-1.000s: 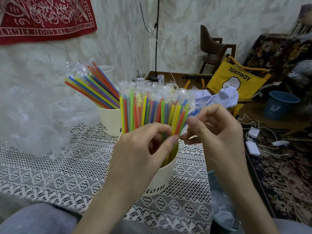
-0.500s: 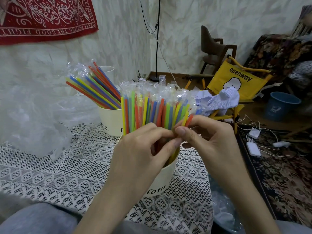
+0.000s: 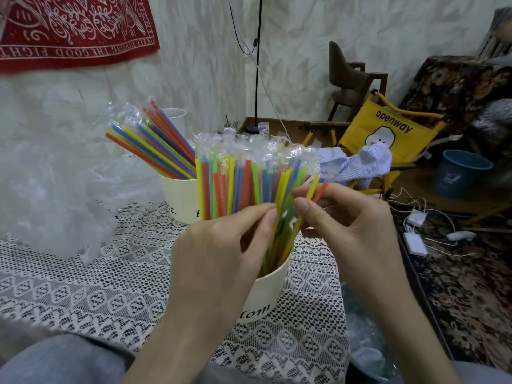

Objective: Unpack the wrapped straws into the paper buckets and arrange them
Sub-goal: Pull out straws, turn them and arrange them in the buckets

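Wrapped straws (image 3: 241, 184) stand in the near bucket (image 3: 266, 297), another bucket (image 3: 180, 198) behind-left on the table (image 3: 83, 286)

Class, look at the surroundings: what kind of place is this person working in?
Probably a home living room: a lace tablecloth, a red wall hanging, a patterned rug and a yellow folding chair.

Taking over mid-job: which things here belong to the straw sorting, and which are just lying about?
Job: wrapped straws; near paper bucket; far paper bucket; left hand; right hand.

Lying about: clear plastic wrap; yellow chair; blue bin; red hanging.
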